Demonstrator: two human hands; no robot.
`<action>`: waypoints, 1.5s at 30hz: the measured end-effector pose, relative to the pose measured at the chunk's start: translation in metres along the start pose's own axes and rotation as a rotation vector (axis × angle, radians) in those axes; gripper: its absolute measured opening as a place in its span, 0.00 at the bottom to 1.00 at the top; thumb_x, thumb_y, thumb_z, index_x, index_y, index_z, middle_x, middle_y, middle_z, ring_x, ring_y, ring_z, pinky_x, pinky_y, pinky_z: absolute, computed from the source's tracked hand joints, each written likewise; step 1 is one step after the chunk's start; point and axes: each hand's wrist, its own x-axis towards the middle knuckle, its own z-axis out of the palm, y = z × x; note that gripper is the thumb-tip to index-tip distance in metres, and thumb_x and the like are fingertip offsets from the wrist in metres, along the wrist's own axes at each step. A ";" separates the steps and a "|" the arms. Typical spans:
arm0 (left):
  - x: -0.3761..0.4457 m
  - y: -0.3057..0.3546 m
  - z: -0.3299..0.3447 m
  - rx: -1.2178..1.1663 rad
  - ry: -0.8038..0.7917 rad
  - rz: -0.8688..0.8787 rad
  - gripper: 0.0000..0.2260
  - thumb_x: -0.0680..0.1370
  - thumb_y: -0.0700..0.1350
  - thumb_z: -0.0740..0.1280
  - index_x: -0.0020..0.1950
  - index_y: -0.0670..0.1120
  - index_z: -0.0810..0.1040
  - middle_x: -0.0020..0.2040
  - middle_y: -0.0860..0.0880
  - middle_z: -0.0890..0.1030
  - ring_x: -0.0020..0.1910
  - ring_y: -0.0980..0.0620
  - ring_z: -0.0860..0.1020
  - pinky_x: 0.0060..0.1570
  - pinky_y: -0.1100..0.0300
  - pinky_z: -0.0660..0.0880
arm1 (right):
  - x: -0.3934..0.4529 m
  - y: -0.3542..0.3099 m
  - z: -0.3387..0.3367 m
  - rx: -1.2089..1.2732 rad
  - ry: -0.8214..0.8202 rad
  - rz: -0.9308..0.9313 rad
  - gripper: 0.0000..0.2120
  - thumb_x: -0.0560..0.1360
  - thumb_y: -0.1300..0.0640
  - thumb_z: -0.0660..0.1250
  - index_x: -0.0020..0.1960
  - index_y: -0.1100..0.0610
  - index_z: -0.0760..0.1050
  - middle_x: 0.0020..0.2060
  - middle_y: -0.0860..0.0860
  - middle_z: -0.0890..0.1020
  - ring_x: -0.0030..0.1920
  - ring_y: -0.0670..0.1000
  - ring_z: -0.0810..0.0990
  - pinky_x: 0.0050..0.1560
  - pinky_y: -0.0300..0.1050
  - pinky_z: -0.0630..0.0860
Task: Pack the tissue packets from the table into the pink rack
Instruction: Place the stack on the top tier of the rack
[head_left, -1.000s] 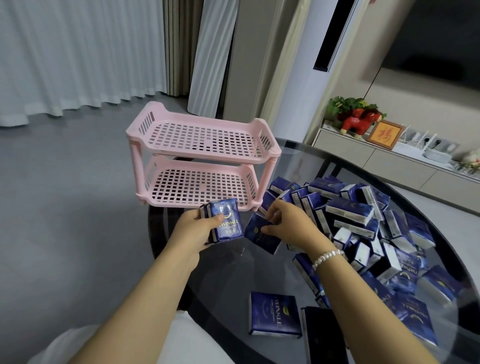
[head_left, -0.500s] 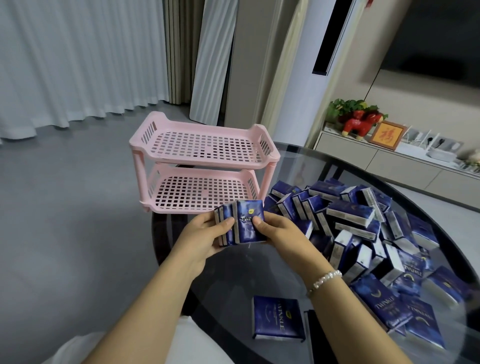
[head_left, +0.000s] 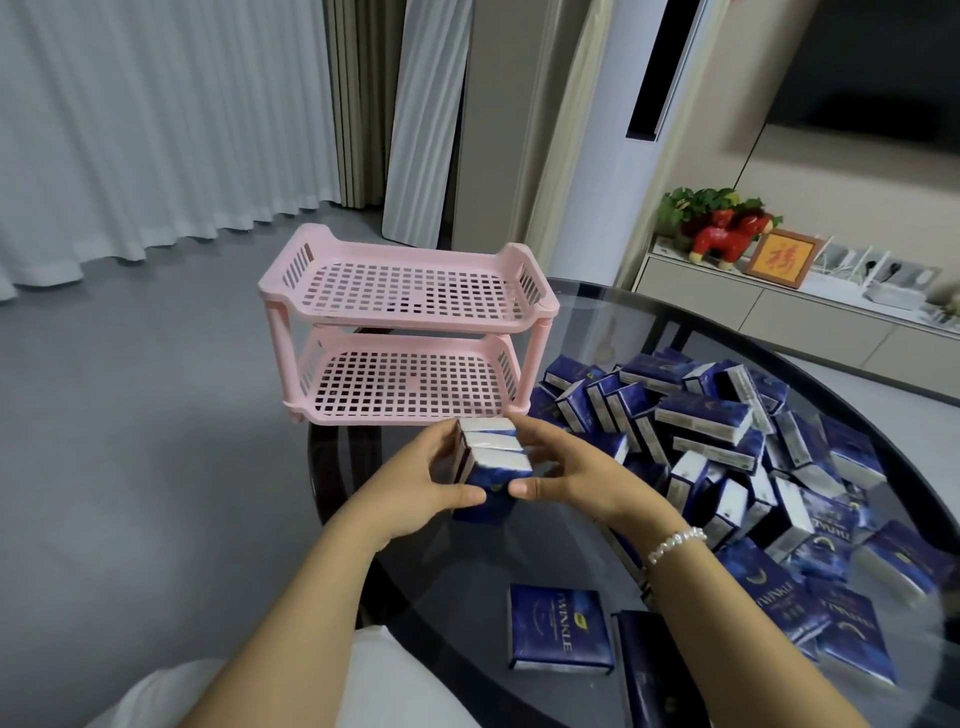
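Observation:
A stack of three dark blue tissue packets (head_left: 493, 452) is pressed between my left hand (head_left: 423, 480) and my right hand (head_left: 566, 470), white edges up, just in front of the pink rack's lower shelf. The pink two-tier rack (head_left: 410, 317) stands at the table's far left edge; both perforated shelves hold nothing. A big heap of several more blue tissue packets (head_left: 727, 447) lies to the right on the glass table (head_left: 597, 322). One packet (head_left: 558, 631) lies flat near me.
The round dark glass table ends just left of the rack, over grey floor. A dark flat object (head_left: 649, 670) lies beside the near packet. A white cabinet (head_left: 753, 306) with a red figurine, plant and framed picture stands behind the table.
My right hand brought another packet to those in my left hand. Both hands now hold the stack together, turned edge up, nearer the rack's lower shelf.

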 end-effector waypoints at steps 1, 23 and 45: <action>0.000 -0.001 -0.002 0.092 0.006 0.003 0.38 0.70 0.41 0.75 0.74 0.58 0.61 0.71 0.58 0.69 0.70 0.57 0.67 0.71 0.54 0.64 | 0.000 0.000 -0.001 -0.019 0.002 -0.003 0.36 0.69 0.58 0.74 0.71 0.42 0.61 0.61 0.45 0.75 0.60 0.46 0.74 0.61 0.41 0.72; -0.030 0.082 -0.012 0.312 0.136 0.269 0.29 0.70 0.57 0.72 0.69 0.61 0.67 0.66 0.60 0.72 0.64 0.62 0.71 0.66 0.56 0.69 | -0.028 -0.087 -0.049 -0.104 0.022 -0.164 0.24 0.71 0.57 0.72 0.62 0.42 0.68 0.56 0.42 0.80 0.52 0.45 0.80 0.51 0.35 0.76; 0.139 0.142 -0.070 0.181 0.212 0.186 0.30 0.73 0.35 0.70 0.72 0.50 0.66 0.64 0.52 0.76 0.63 0.53 0.75 0.66 0.52 0.70 | 0.133 -0.113 -0.121 -0.216 0.248 -0.092 0.29 0.72 0.55 0.70 0.71 0.47 0.64 0.63 0.52 0.74 0.63 0.52 0.72 0.64 0.50 0.70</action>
